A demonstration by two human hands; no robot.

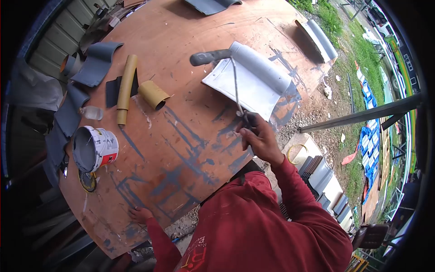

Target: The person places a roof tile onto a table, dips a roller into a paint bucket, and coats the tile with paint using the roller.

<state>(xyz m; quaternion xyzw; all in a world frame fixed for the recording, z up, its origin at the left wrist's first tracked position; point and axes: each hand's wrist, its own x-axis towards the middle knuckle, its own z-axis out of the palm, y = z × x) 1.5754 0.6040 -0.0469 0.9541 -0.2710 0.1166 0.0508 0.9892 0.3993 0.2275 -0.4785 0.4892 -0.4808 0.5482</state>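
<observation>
My right hand [260,140] is closed round the handle of a paint roller [210,57]. The roller's thin wire frame runs up from my fingers, and its grey-coated sleeve is at the upper left edge of a curved roof tile [247,84]. I cannot tell whether the sleeve touches the tile. This tile looks pale and shiny and lies on a wooden board table [181,90] streaked with grey paint. My left hand [141,214] lies on the near edge of the table with its fingers stretched out, holding nothing.
A white bucket of grey paint [96,148] stands at the left, near a round lid [87,180]. Brown cardboard tubes [127,88] and grey tiles [96,63] lie beyond. Another tile [317,38] sits at the far right edge. A post [362,112] slants in from the right.
</observation>
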